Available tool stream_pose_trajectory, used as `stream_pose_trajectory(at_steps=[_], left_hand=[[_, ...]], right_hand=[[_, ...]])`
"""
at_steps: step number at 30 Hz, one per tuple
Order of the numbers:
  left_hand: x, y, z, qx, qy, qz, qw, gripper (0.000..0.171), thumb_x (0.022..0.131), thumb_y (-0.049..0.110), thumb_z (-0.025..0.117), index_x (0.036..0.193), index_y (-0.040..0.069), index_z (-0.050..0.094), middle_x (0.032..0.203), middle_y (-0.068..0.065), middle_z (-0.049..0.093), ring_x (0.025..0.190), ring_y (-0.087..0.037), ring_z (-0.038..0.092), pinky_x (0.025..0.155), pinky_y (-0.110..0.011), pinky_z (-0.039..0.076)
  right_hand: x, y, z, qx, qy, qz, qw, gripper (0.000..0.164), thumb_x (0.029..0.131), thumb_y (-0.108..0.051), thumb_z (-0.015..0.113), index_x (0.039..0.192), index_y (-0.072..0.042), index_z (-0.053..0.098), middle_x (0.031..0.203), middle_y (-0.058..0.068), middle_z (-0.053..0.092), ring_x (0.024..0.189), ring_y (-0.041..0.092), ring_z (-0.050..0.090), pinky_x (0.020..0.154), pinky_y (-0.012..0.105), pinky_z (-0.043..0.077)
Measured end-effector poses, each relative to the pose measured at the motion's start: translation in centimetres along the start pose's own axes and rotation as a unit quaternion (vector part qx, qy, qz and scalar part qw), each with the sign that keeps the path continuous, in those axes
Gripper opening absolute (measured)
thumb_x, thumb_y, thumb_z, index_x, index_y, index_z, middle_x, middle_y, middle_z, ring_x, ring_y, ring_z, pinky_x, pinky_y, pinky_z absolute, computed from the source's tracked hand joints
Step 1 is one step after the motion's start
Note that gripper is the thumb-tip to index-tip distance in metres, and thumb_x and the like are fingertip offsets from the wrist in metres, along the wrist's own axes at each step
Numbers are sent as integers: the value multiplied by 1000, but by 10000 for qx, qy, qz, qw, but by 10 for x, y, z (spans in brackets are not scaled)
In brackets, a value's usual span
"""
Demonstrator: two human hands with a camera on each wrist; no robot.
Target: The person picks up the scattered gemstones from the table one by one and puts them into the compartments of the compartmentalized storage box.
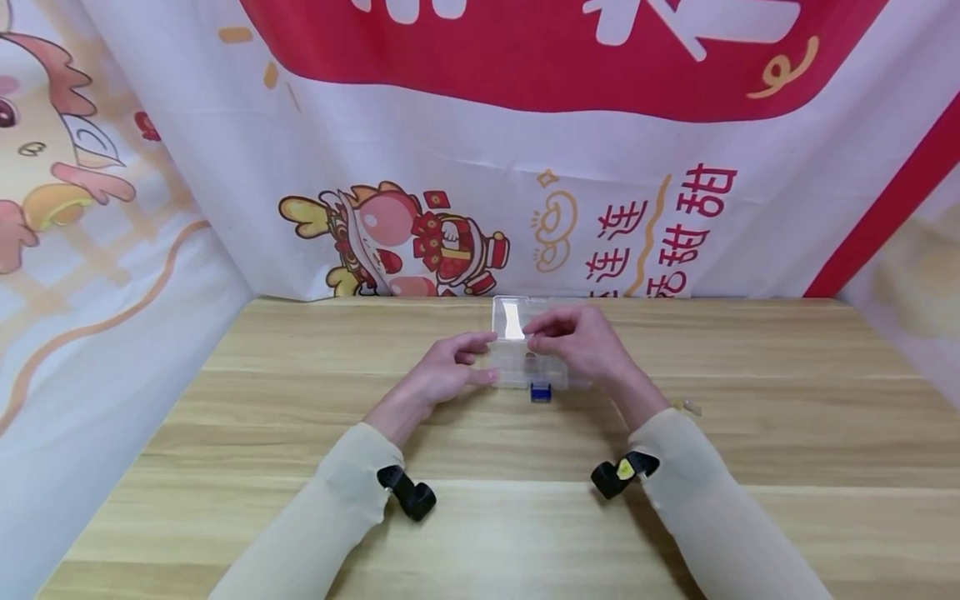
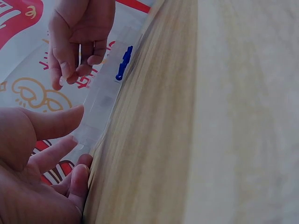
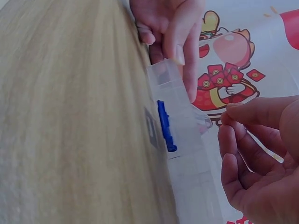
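Observation:
A clear plastic compartment box (image 1: 512, 367) with a blue latch (image 1: 541, 392) on its front sits at the back of the table, its clear lid (image 1: 512, 315) raised behind it. At the box's left end is my left hand (image 1: 447, 367), fingers and thumb spread and relaxed, the fingertips right at the wall. Over the open compartments, my right hand (image 1: 581, 337) has thumb and forefinger tips together. Between them a small pale piece (image 2: 62, 81) shows in the left wrist view; its kind is too small to make out. The blue latch (image 3: 166, 126) hangs down in the right wrist view.
A few tiny pale pieces (image 1: 692, 407) lie on the wooden table (image 1: 480, 533) beside my right forearm. A printed cloth (image 1: 450, 150) hangs right behind the table's back edge, and more cloth closes off both sides.

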State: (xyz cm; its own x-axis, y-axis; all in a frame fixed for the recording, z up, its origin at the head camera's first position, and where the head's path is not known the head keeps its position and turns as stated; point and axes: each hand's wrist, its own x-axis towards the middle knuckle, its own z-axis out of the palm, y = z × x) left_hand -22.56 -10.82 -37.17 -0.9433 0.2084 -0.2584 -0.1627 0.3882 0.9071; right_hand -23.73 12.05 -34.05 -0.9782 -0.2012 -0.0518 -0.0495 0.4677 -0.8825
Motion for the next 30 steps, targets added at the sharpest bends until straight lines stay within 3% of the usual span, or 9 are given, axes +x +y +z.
stream_pose_trajectory(at_steps=[9, 19, 30], left_hand=[[0, 3, 0, 12, -44, 10, 10000, 64, 93, 15, 80, 152, 30, 59, 154, -1, 57, 136, -27, 48, 121, -48, 38], [0, 1, -1, 22, -64, 58, 10000, 65, 94, 15, 79, 153, 28, 58, 155, -4, 56, 137, -28, 48, 122, -49, 37], [0, 0, -2, 36, -48, 78, 10000, 63, 94, 16, 80, 152, 30, 59, 154, -3, 57, 138, -28, 48, 122, -49, 37]], right_hand=[[2, 2, 3, -53, -29, -156, 9999, 22, 95, -7, 77, 117, -5, 79, 107, 10, 78, 97, 19, 67, 87, 30, 54], [2, 2, 10, -132, -67, 52, 9999, 20, 96, -9, 76, 117, -9, 80, 108, 6, 77, 100, 22, 67, 91, 35, 54], [4, 2, 19, -310, 28, 103, 9995, 18, 97, -9, 76, 114, -9, 80, 106, 6, 77, 98, 21, 66, 87, 32, 55]])
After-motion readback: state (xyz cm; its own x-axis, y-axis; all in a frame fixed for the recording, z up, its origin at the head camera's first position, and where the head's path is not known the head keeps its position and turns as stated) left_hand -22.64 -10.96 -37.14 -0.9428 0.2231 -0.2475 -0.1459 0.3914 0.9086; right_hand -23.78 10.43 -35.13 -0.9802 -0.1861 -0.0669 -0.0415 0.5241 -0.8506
